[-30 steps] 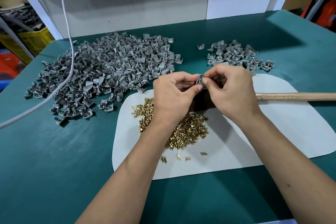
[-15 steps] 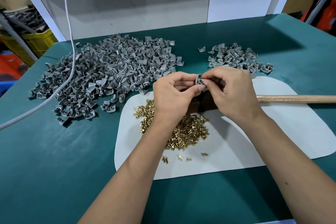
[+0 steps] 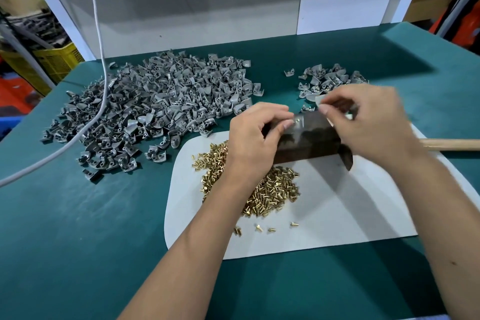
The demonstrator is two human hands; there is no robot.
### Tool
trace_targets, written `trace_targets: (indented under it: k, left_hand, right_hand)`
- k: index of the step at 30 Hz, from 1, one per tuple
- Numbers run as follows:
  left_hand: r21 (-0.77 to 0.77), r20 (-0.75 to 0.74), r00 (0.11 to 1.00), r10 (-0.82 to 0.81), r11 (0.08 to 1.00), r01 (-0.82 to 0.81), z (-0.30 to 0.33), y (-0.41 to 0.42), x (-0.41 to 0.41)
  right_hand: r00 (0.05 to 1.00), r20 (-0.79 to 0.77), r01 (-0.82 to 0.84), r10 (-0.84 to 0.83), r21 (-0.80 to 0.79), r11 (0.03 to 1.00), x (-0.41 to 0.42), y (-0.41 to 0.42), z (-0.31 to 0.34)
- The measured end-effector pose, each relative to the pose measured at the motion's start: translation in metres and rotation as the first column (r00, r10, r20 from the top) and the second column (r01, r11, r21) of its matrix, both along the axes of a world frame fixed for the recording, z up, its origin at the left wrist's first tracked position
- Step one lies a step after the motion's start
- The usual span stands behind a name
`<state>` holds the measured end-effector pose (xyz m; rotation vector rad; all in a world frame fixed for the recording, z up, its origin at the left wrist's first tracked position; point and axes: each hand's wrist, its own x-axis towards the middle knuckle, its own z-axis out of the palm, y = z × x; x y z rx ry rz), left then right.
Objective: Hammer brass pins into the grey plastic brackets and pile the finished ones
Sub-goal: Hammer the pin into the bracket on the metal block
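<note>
My left hand pinches a grey bracket with a brass pin in it and holds it on top of a dark block. Just right of the bracket, my right hand hovers over the block with its fingers curled. It is blurred, so whether it holds anything is unclear. Loose brass pins lie heaped on the white mat below my left wrist. A large pile of grey brackets covers the left of the table, and a small pile lies behind my right hand.
A wooden hammer handle lies on the mat and runs out of view to the right, partly under my right hand. A white cable hangs across the large pile. A yellow crate stands beyond the green table's left edge.
The bracket, held in the air between both hands before, now sits on the dark block under my left fingers. My right hand has pulled away to the right.
</note>
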<state>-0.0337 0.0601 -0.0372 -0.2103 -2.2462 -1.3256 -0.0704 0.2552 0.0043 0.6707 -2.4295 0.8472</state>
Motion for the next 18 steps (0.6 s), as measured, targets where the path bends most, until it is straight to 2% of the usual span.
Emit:
trace_targets:
  k: [2,5,7,14,18]
  left_hand:
    - [-0.116,0.011,0.999,0.047,0.992,-0.046,0.000,-0.003,-0.002]
    - [-0.104,0.113,0.992,0.049,0.994,-0.037,-0.001,-0.007,-0.003]
    - [-0.114,0.118,0.992,0.041,0.993,-0.028,0.000,-0.007,-0.003]
    - [-0.182,0.090,0.995,0.048,0.983,-0.031,0.003,-0.010,-0.003]
    - [-0.215,0.089,0.994,0.056,0.976,-0.036,0.004,-0.013,-0.003]
  right_hand:
    - [0.987,0.139,0.061,-0.078,0.124,0.990,-0.012,0.024,0.004]
    - [0.907,0.394,-0.013,-0.151,0.383,0.924,-0.022,0.053,-0.002]
    - [0.861,0.495,-0.095,-0.117,0.383,0.919,-0.022,0.063,-0.006]
    - [0.884,0.458,-0.111,-0.094,0.400,0.910,-0.024,0.067,-0.012]
    - [0.904,0.423,-0.045,-0.060,0.233,0.971,-0.024,0.065,0.007]
